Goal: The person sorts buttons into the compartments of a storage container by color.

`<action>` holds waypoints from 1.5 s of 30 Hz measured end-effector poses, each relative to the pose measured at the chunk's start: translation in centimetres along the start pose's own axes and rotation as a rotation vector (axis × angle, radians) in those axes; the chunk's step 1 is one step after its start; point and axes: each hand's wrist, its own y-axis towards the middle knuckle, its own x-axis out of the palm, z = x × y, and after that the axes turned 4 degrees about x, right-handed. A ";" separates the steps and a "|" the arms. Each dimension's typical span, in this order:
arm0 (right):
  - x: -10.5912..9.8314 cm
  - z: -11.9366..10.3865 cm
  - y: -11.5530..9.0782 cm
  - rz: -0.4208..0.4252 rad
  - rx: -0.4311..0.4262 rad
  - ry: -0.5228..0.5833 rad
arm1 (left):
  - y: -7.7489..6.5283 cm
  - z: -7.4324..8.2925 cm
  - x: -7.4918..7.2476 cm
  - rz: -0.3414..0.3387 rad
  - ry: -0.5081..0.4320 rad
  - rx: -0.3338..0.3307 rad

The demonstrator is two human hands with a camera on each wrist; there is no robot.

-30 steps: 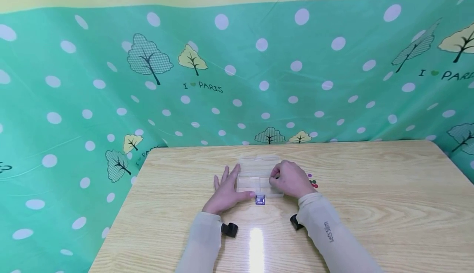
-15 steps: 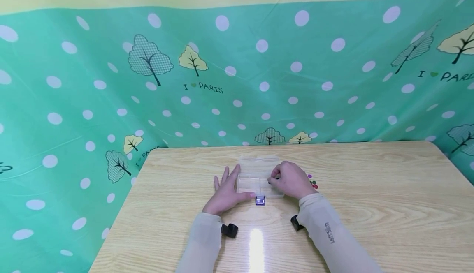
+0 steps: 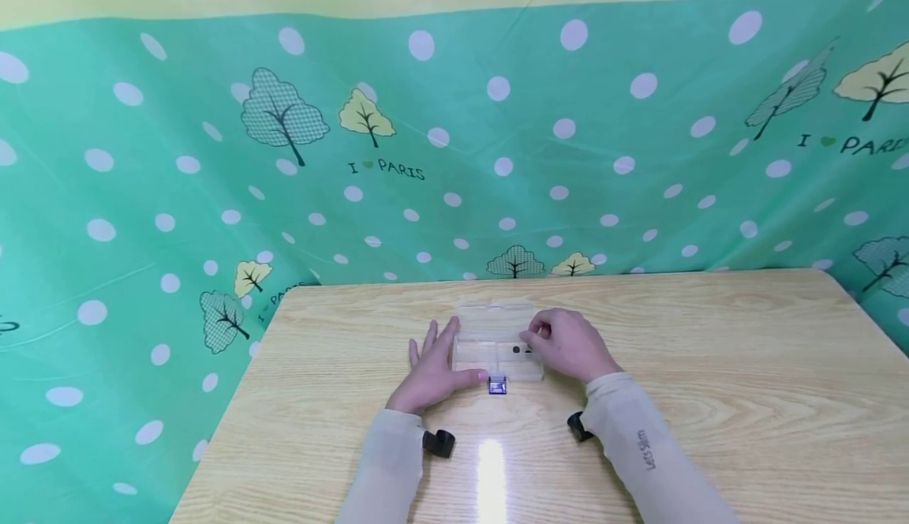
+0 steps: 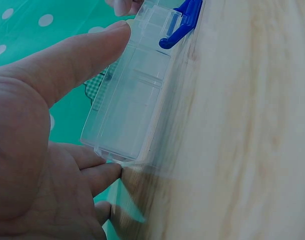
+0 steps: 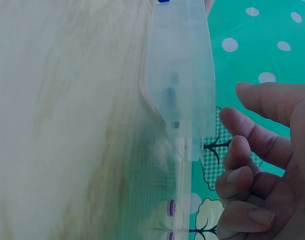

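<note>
left hand (image 3: pixel 430 370) spread against the clear box (image 3: pixel 474 353) — right hand (image 3: pixel 572 344) loosely curled, empty, near two dark pieces (image 3: pixel 516 349)

The box (image 3: pixel 476 354) looks like clear, smooth plastic. Its blue latch (image 4: pixel 190 25), at the box's six o'clock in the head view, looks like glossy plastic too. The table (image 3: pixel 341 334) shows pale wood grain, shiny enough to mirror a white streak at six o'clock. At twelve hangs creased, printed cloth (image 3: pixel 398 106). The sleeves (image 3: pixel 386 457), near five and seven, look like smooth, matt fabric.
</note>
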 end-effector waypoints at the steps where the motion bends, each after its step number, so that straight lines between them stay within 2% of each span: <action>1: -0.1 0.1 0.0 0.001 0.005 0.003 | 0.0 0.0 0.0 0.000 -0.002 0.000; 10: -1.1 1.1 -0.3 0.005 0.055 0.102 | -0.1 0.1 -0.1 -0.003 -0.016 -0.007; 17: -1.9 2.4 -0.6 0.030 0.053 0.114 | -0.1 0.2 -0.2 -0.011 -0.008 0.004; 33: -3.2 4.7 -1.3 0.004 0.089 0.158 | -0.1 0.2 0.0 -0.009 -0.016 -0.003; 45: -4.0 5.8 -1.7 0.035 0.113 0.161 | -0.1 0.2 -0.2 -0.010 -0.018 -0.008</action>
